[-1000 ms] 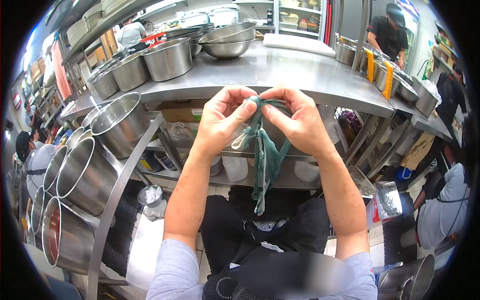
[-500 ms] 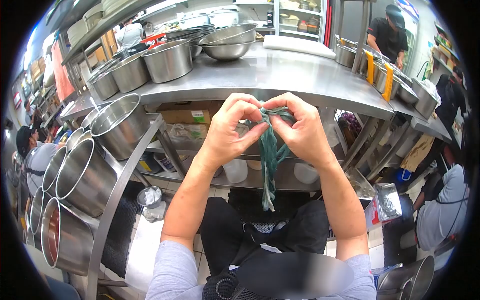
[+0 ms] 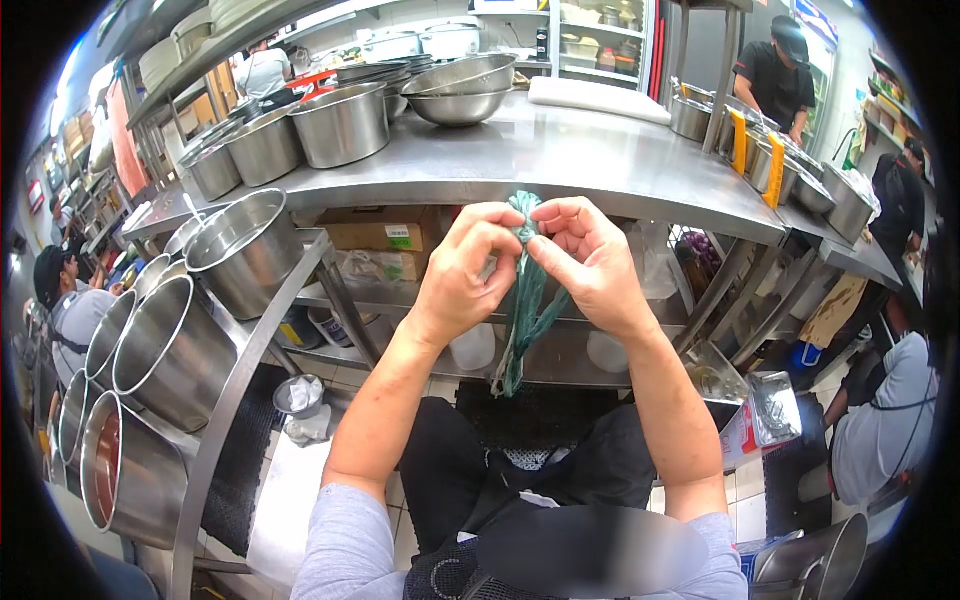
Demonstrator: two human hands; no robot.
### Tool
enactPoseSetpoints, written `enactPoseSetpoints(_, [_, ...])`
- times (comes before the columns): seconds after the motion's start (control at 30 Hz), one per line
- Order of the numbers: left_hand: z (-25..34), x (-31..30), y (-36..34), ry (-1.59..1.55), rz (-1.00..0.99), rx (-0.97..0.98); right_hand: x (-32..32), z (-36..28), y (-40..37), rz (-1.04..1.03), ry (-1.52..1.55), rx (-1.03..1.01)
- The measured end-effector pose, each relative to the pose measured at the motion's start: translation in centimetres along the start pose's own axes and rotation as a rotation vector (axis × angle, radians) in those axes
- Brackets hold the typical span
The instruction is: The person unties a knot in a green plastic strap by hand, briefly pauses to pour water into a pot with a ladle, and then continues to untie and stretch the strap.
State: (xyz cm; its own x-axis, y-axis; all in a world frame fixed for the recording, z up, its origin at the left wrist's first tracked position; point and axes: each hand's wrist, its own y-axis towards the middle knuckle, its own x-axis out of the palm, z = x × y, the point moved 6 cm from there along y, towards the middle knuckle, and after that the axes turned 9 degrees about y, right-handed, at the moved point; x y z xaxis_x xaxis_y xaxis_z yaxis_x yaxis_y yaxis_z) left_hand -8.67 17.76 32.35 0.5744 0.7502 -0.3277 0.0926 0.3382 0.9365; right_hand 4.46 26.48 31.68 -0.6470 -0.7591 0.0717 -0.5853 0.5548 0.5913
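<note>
Steel surface (image 3: 560, 150) carries bowls (image 3: 455, 90) and pots (image 3: 340, 122) at its far edge. In front of it, left hand (image 3: 465, 270) and right hand (image 3: 590, 265) both pinch the bunched top of a green cloth (image 3: 525, 300), fingers closed; the rest hangs down between them

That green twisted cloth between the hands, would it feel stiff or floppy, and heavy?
Probably floppy: the green cloth hangs down in limp strands below the left hand and right hand. Likely light, since both hands only pinch its bunched top. Its creased surface probably grips well.
</note>
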Motion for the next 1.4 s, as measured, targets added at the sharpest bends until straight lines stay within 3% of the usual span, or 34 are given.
enactPoseSetpoints(0.03, [0.1, 0.1, 0.0, 0.001, 0.0, 0.001, -0.3, 0.2, 0.0, 0.051, -0.062, -0.061])
enactPoseSetpoints(0.1, [-1.4, 0.7, -0.5, -0.234, 0.037, -0.263, -0.6, 0.1, -0.1, 0.105, -0.125, -0.126])
enactPoseSetpoints(0.23, [-2.1, 1.8, -1.5, -0.338, -0.072, -0.433, -0.9, -0.1, -0.4, 0.129, -0.25, -0.18])
enactPoseSetpoints(0.6, [-2.3, 2.3, -1.8, -0.183, -0.025, -0.42, -2.0, 1.9, -0.7, 0.04, -0.215, -0.018])
enactPoseSetpoints(0.7, [-1.8, 2.6, -1.6, -0.031, 0.019, -0.324, -1.8, 2.4, -0.7, 0.054, -0.202, -0.021])
enactPoseSetpoints(0.77, [-1.6, 2.9, -1.6, 0.122, 0.07, -0.209, -1.4, 2.2, -0.9, 0.062, -0.366, 0.016])
enactPoseSetpoints(0.9, [-0.8, 3.3, -1.4, 0.193, 0.04, -0.073, -1.7, 2.0, -0.8, 0.182, -0.341, -0.016])
enactPoseSetpoints(1.07, [-1.8, 3.2, -1.8, -0.05, 0.022, -0.378, -2.5, 4.2, -0.9, 0.189, -0.313, 0.051])
enactPoseSetpoints(1.13, [-3.1, 3.5, -2.4, -0.317, 0.041, -0.578, -1.9, 4.1, -0.8, 0.111, -0.083, -0.029])
enactPoseSetpoints(1.23, [-4.3, 3.5, -2.7, -0.541, 0.035, -0.692, -1.9, 4.9, -0.4, 0.075, 0.136, 0.003])
enactPoseSetpoints(1.37, [-4.3, 3.5, -2.8, -0.56, 0.014, -0.681, -1.7, 4.9, -0.1, 0.099, 0.306, 0.068])
enactPoseSetpoints(1.4, [-3.8, 3.0, -2.3, -0.386, 0.007, -0.564, -1.9, 4.5, -0.1, 0.14, 0.185, 0.075])
